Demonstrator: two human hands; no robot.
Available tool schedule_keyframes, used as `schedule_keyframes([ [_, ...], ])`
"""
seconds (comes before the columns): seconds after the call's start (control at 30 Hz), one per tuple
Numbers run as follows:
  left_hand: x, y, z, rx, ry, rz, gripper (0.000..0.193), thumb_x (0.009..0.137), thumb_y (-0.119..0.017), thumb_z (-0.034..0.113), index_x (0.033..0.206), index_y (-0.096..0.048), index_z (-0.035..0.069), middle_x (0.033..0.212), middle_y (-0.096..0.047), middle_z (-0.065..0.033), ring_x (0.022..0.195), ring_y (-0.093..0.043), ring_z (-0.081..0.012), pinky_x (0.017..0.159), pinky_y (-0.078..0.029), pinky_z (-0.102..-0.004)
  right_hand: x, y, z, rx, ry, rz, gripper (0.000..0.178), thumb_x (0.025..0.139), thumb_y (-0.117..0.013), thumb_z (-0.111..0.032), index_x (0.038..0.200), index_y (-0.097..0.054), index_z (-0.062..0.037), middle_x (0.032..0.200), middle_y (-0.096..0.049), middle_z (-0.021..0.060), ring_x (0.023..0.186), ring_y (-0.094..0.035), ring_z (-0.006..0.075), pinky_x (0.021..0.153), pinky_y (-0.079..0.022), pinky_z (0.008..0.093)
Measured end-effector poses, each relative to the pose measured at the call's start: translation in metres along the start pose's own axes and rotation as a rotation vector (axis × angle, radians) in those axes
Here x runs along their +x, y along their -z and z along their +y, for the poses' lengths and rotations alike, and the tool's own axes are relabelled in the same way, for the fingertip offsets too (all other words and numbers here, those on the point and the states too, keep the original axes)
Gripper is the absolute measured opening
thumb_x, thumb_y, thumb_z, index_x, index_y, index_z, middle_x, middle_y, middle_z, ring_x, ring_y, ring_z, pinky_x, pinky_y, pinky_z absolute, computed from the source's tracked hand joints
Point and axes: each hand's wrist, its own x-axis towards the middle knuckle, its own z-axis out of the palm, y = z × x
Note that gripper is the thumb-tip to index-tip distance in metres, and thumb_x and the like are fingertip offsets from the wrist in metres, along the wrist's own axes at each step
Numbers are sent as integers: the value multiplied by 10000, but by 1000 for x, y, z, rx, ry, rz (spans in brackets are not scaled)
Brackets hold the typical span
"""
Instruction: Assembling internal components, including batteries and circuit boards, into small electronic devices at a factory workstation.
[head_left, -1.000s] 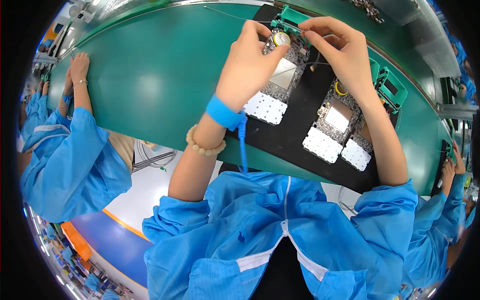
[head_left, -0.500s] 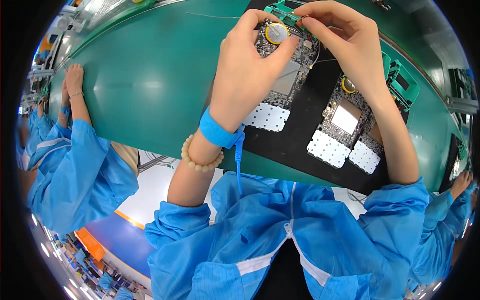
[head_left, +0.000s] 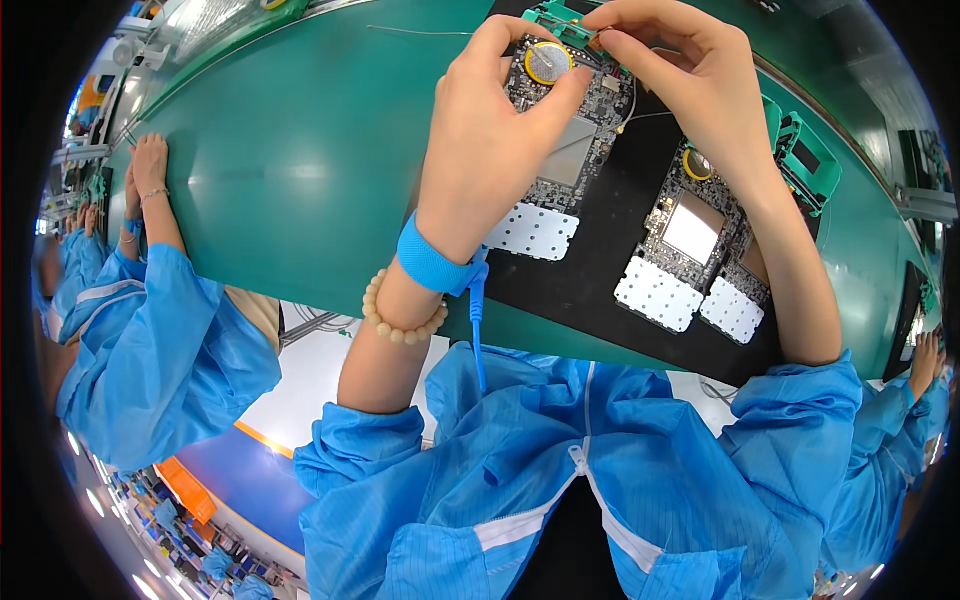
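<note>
A dark circuit board (head_left: 568,155) with a silver shield and a white dotted lower plate lies at the top centre. On it sits a yellow-rimmed coin cell (head_left: 549,63). My left hand (head_left: 478,140) grips this board, fingers at its upper left edge and thumb beside the coin cell. A green plastic bracket (head_left: 556,20) is at the board's far end. There my right hand (head_left: 695,75) pinches, thumb against fingers; what lies between the fingertips is too small to make out. A blue wrist strap (head_left: 432,258) with a cord circles my left wrist.
More circuit boards (head_left: 693,228) lie on the black mat (head_left: 600,290) under my right forearm, with another green bracket (head_left: 808,160) beyond. Thin wires (head_left: 420,31) stretch from the held board. On the green table (head_left: 290,170), a co-worker's hands (head_left: 150,165) rest at the left.
Both hands and the held board have shifted very slightly to the left in the picture. The grips look the same.
</note>
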Motion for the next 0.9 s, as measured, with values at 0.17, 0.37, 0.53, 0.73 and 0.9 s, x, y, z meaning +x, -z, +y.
schedule_keyframes([
  [0.17, 0, -1, 1, 13, -6, 3, 252, 776, -678, 116, 927, -533, -26, 733, -610, -82, 645, -570, -105, 560, -452, -258, 0, 1, 1, -44, 6, -9, 113, 827, -595, 6, 925, -640, 39, 818, -645, 43, 687, -558, 46, 597, -450, 181],
  [0.37, 0, 1, 4, 150, -41, -27, 238, 835, -657, 86, 1005, -515, -2, 749, -609, -5, 639, -510, 2, 508, -364, -148, 2, 1, -9, -150, 21, -42, 113, 828, -593, -10, 916, -641, 42, 793, -646, 52, 657, -540, 42, 564, -437, 190],
  [0.53, 1, -1, 6, 196, -26, -23, 232, 835, -655, 85, 999, -512, 3, 746, -610, -6, 618, -503, 1, 500, -363, -154, 3, 2, -4, -81, 24, -30, 107, 829, -592, -11, 907, -638, 45, 782, -643, 47, 644, -529, 40, 557, -433, 193],
  [0.73, 1, -1, 4, 179, -15, -26, 229, 846, -637, 80, 1015, -508, -4, 769, -622, -21, 649, -528, -7, 511, -378, -154, 1, 3, -18, -244, 15, -66, 98, 810, -604, -11, 894, -639, 24, 756, -635, 47, 624, -544, 60, 551, -429, 203],
  [0.9, 0, -3, 2, 79, 54, -16, 212, 821, -624, 104, 964, -525, -17, 734, -602, -49, 628, -528, -59, 528, -403, -213, 8, 3, 5, -416, 450, -94, 128, 766, -614, 4, 889, -646, -16, 759, -633, 90, 611, -587, 157, 541, -445, 247],
])
